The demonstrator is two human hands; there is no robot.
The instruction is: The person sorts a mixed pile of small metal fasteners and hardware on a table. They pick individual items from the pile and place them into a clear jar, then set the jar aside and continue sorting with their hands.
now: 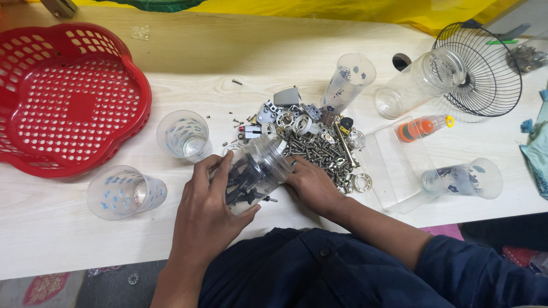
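my left hand (pixel 208 214) wraps the tilted jar (pixel 254 174), its mouth pointing far-right at the screw pile (pixel 319 151); my right hand (pixel 311 185), fingers curled together, touches the pile's near edge.

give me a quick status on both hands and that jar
Left hand gripping clear jar of dark screws, tilted on its side. Right hand at jar mouth, fingers in the hardware pile. Tipped cups close by.
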